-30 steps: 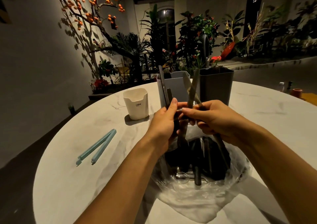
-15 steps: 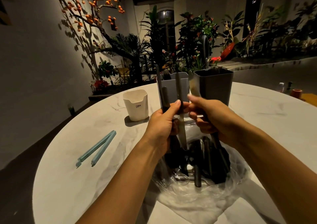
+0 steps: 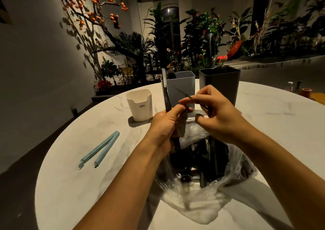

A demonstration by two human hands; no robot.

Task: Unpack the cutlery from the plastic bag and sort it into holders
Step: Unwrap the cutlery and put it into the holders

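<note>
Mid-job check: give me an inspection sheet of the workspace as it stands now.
Surface: round white marble table, lit.
Job's things: clear plastic bag open, dark cutlery inside; white holder, grey holder, dark holder upright behind it.
Clutter: blue bag clip lying open, left of the bag.
Hands: left hand grips upright cutlery pieces; right hand pinches a thin blurred piece.
Cables: nothing seen.
Surroundings: plants, dim walls.
</note>
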